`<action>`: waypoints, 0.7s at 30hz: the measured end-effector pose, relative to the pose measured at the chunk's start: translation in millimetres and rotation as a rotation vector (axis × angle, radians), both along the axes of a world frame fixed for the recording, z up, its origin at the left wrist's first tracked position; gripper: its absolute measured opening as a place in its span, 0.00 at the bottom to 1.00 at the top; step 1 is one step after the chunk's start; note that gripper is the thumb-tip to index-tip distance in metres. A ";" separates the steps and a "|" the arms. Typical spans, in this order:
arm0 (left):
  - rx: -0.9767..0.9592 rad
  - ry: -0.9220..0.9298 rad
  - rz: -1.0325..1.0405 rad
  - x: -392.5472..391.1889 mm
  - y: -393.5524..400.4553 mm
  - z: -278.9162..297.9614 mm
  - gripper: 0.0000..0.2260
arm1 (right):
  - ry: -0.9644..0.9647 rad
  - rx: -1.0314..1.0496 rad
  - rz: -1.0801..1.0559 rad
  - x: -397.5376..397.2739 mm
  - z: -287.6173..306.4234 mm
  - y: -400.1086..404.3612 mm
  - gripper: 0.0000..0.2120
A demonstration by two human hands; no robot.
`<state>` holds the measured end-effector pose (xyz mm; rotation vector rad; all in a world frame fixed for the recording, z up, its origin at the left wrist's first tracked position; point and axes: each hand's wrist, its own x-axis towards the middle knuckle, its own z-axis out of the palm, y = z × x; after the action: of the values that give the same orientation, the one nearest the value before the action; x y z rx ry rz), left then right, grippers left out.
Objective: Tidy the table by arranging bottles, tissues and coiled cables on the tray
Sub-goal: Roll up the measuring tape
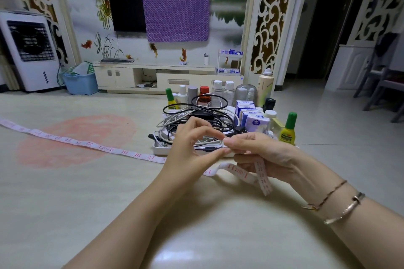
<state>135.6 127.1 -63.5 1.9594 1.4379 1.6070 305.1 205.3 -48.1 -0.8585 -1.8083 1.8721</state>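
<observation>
Big pale bench (87, 192) under me, measuring tape (91, 146) trailing off to the left across it. At the far edge sits the white tray (159, 150), already packed: coiled cables (196, 116) heaped on the near side, bottles (217, 91) lined along the back, tissue packs (251, 116) stacked at right. My left hand (192, 148) and right hand (262, 155) both have a pinching grip on the tape's near end, likely starting to roll it.
</observation>
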 end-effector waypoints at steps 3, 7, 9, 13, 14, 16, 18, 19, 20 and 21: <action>-0.037 -0.135 -0.066 -0.6 -1.0 2.5 0.10 | 0.135 -0.161 0.076 2.4 0.1 -0.3 0.19; -0.073 -0.191 -0.106 0.2 -2.4 4.3 0.10 | 0.165 -0.190 0.074 2.0 2.7 -2.2 0.12; -0.061 -0.072 -0.059 0.3 -2.5 2.4 0.10 | 0.097 -0.135 0.040 0.4 3.0 -3.8 0.12; -0.032 0.059 -0.012 2.0 -2.0 -1.5 0.09 | -0.019 -0.024 -0.053 -1.6 -0.2 -4.4 0.14; -0.030 0.046 -0.012 2.0 -1.9 -1.5 0.08 | -0.015 -0.027 -0.049 -1.7 -0.4 -4.6 0.14; -0.048 -0.043 -0.036 1.7 -1.2 0.2 0.08 | 0.052 -0.082 -0.005 -1.8 0.1 -4.4 0.11; -0.081 -0.189 -0.109 2.1 -1.3 2.5 0.08 | 0.143 -0.161 0.071 -1.0 1.0 -4.4 0.10; -0.096 -0.249 -0.149 2.0 -1.7 3.2 0.09 | 0.171 -0.189 0.100 -1.1 1.3 -4.3 0.11; -0.109 -0.280 -0.175 2.4 -1.9 3.0 0.09 | 0.179 -0.200 0.110 -0.7 1.6 -4.3 0.12; -0.115 -0.280 -0.182 2.4 -2.0 2.5 0.10 | 0.165 -0.189 0.106 -0.9 1.6 -4.4 0.10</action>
<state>138.0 125.1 -61.0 1.6708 1.1809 1.6027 304.2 201.0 -46.5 -0.6587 -1.6265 2.1396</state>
